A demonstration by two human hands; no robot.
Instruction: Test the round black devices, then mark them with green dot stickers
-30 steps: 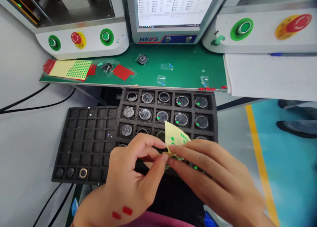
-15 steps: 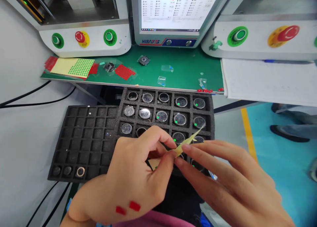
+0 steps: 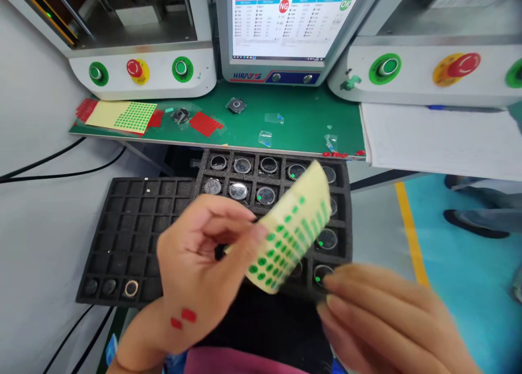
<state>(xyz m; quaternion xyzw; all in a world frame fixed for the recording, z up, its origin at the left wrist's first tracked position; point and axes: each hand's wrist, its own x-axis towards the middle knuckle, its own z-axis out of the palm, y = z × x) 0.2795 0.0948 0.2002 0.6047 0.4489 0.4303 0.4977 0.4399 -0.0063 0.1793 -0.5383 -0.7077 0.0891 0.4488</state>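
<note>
My left hand (image 3: 207, 254) pinches a sheet of stickers (image 3: 291, 227) between thumb and fingers. The pale yellow sheet bends upward and carries rows of green dots. To its lower right, my right hand (image 3: 379, 314) is blurred, apart from the sheet, thumb and fingertips drawn together; anything between them is too small to make out. Under the sheet lies a black foam tray (image 3: 348, 222) with round glass-faced parts in its pockets. Several of these parts bear a small green dot, like the part (image 3: 327, 239) near my right hand. Two red stickers (image 3: 188, 315) cling to my left hand.
A second black tray (image 3: 122, 227) sits at the left, with three round parts in its front row. On the green shelf (image 3: 244, 129) lie green and red sticker sheets, plastic scraps and papers. Behind stand a monitor (image 3: 281, 31) and machines with push buttons. Someone's shoe (image 3: 473, 224) shows at right.
The sticker sheet has turned from edge-on to show its green dots. My right hand has moved off it, down and to the right. My left hand has shifted left.
</note>
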